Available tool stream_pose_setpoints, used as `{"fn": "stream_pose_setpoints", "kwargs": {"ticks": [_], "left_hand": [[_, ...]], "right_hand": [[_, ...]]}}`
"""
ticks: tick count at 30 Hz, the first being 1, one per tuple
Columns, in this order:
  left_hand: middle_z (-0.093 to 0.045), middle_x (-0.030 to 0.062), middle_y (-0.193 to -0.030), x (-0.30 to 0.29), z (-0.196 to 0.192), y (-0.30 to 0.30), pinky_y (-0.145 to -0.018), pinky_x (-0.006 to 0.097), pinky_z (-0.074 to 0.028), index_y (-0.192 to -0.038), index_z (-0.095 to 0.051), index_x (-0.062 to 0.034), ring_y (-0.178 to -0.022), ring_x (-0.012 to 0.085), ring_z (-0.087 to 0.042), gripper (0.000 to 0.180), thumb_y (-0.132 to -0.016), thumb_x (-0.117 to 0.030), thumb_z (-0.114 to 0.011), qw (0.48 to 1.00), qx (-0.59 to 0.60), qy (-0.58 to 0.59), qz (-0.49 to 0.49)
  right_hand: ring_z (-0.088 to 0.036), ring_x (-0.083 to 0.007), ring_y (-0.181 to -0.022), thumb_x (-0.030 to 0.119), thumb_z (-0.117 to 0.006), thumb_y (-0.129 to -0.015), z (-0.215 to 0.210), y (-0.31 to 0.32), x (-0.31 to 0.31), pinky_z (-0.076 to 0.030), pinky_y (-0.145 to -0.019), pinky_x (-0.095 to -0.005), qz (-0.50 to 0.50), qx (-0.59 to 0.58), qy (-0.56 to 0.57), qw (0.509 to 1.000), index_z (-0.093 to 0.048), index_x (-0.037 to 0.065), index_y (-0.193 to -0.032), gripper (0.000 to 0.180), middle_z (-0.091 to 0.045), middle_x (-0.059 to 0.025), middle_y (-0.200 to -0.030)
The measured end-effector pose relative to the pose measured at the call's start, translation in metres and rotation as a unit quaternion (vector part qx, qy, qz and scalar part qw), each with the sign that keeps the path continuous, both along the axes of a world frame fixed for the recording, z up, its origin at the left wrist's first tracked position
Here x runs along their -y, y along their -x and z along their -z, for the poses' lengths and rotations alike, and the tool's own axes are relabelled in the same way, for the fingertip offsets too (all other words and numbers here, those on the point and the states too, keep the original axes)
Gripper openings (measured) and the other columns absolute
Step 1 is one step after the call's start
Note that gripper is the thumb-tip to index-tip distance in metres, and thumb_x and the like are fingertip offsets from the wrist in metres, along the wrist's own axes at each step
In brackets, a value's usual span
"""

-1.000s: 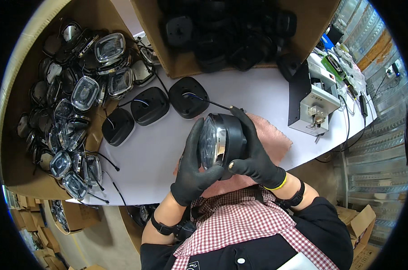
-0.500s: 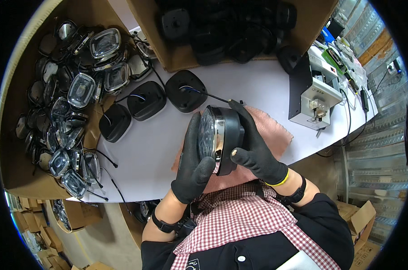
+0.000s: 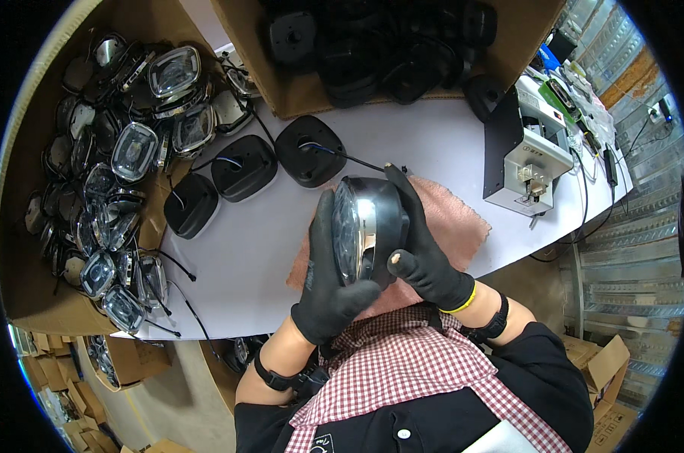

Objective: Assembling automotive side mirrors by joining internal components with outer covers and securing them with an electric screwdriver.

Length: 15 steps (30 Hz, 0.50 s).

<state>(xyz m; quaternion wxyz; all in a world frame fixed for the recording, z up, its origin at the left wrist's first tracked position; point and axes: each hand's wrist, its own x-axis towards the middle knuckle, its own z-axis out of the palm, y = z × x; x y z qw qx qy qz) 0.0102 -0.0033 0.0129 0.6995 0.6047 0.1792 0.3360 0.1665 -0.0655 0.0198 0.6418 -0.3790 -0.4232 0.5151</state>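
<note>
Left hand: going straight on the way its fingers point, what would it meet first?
The left hand would likely meet the black housing just ahead; depth is unclear, so it might pass above.

I stand at a white table (image 3: pixel 244 283); to my right rises a silvery, embossed metal wall (image 3: pixel 632 264) with a brownish patch (image 3: pixel 634 81) near its top, light glinting off its ridges. The floor (image 3: pixel 161 411) at my left is greyish beige, with cardboard boxes (image 3: pixel 74 404) beyond.
</note>
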Motion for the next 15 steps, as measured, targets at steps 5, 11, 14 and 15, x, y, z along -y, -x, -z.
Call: {"fn": "stream_pose_setpoints", "kwargs": {"ticks": [5, 11, 14, 15], "left_hand": [[-0.030, 0.0203, -0.146, -0.002, -0.002, -0.005, -0.109, 0.042, -0.039, -0.152, 0.001, -0.0040, -0.133, 0.0307, -0.040, 0.122, -0.065, -0.017, -0.084, 1.000, -0.020, -0.009, 0.003], [-0.034, 0.0167, -0.144, -0.005, 0.014, -0.006, -0.104, 0.041, -0.046, -0.152, -0.005, -0.0094, -0.128, 0.0307, -0.047, 0.114, -0.064, -0.017, -0.077, 0.976, -0.068, -0.199, -0.063], [-0.028, 0.0189, -0.146, -0.005, 0.007, -0.006, -0.107, 0.041, -0.040, -0.152, -0.002, -0.0033, -0.132, 0.0297, -0.041, 0.114, -0.067, -0.008, -0.078, 0.992, -0.031, -0.113, -0.039], [-0.034, 0.0172, -0.144, -0.003, 0.003, -0.007, -0.107, 0.040, -0.040, -0.152, -0.008, -0.0040, -0.131, 0.0285, -0.043, 0.109, -0.067, -0.011, -0.077, 0.997, -0.013, -0.053, -0.052]], "right_hand": [[-0.026, -0.0301, -0.142, 0.047, -0.078, -0.076, 0.000, 0.004, -0.001, -0.033, -0.113, -0.0429, 0.009, -0.028, 0.002, 1.000, 0.001, 0.016, -0.155, 0.116, -0.021, -0.0160, -0.154], [-0.021, -0.0306, -0.145, 0.048, -0.076, -0.078, 0.007, 0.003, -0.003, -0.026, -0.116, -0.0436, -0.018, -0.052, -0.016, 0.998, 0.003, 0.015, -0.155, 0.115, -0.016, -0.0170, -0.157], [-0.019, -0.0292, -0.146, 0.047, -0.075, -0.079, 0.014, -0.006, -0.009, -0.021, -0.118, -0.0432, -0.028, 0.029, -0.046, 0.998, 0.002, 0.014, -0.155, 0.113, -0.015, -0.0162, -0.158], [-0.018, -0.0286, -0.146, 0.048, -0.075, -0.079, 0.011, -0.010, -0.008, -0.021, -0.118, -0.0432, -0.032, 0.042, -0.029, 0.998, 0.000, 0.013, -0.155, 0.112, -0.015, -0.0160, -0.158]]}}
